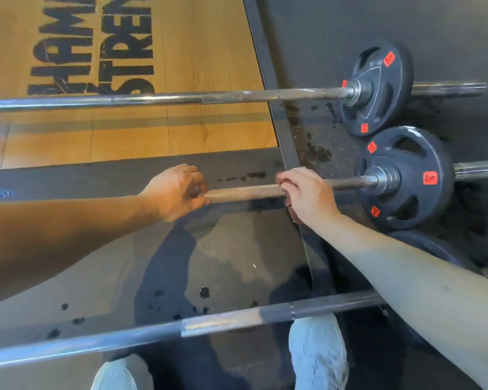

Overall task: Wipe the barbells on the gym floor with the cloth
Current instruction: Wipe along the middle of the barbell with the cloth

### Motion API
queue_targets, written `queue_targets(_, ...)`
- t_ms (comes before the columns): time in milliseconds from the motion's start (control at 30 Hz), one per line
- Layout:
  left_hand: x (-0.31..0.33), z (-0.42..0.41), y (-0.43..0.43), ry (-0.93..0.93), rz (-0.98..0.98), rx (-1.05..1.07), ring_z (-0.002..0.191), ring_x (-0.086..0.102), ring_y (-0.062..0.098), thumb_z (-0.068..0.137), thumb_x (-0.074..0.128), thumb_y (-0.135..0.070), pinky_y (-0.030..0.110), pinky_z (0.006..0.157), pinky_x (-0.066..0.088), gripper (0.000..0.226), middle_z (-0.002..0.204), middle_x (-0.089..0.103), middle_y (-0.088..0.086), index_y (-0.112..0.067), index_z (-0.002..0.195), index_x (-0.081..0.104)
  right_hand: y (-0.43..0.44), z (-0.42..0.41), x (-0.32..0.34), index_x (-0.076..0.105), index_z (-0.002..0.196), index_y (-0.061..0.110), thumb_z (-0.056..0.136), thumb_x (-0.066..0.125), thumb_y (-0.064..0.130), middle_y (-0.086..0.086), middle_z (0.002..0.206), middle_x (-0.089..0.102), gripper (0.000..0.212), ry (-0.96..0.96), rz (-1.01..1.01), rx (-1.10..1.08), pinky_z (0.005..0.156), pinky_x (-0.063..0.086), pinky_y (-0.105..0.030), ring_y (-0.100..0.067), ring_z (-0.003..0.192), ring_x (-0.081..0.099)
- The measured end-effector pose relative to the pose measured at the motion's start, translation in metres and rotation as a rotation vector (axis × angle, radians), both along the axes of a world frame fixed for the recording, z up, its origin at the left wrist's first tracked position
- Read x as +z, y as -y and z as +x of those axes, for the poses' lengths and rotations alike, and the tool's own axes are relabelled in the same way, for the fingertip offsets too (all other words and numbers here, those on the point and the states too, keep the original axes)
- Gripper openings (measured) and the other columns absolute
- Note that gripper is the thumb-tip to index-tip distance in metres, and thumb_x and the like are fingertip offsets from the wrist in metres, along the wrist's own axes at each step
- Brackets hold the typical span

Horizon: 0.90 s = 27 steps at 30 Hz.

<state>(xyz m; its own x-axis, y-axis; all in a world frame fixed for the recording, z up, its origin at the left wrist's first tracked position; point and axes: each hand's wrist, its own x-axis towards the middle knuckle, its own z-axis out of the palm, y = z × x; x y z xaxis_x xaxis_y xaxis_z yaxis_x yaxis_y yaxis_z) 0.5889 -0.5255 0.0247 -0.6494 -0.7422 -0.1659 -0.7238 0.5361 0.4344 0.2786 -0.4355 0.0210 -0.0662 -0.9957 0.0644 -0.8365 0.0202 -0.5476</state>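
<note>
Now left hand (pixel 178 192), right hand (pixel 306 194) around barbell (pixel 245 192)

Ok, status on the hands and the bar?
Left hand grips middle barbell. Right hand curled over it. Cloth not clearly visible. Plate beyond right hand.

Three steel barbells lie parallel on the floor (pixel 237 249). The far barbell (pixel 237 95) and middle barbell (pixel 245 192) carry black plates (pixel 422 198) with orange labels. The near barbell (pixel 223 323) crosses the foreground.
</note>
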Motion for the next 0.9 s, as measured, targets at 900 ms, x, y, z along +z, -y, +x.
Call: queue_targets(900,-0.015,0.008,0.025,0.021,-0.041,0.001,0.089,0.055,0.012,0.088,0.075,-0.045,0.029,0.088,0.035,0.027,0.091,0.058,-0.015,-0.023,0.103,0.071,0.033,0.014,-0.008,0.061,0.115,0.020,0.085,0.082,0.029,-0.004,0.115,0.054,0.038,-0.532,0.141,0.153,0.077,0.051,-0.039,-0.025,0.104,0.054)
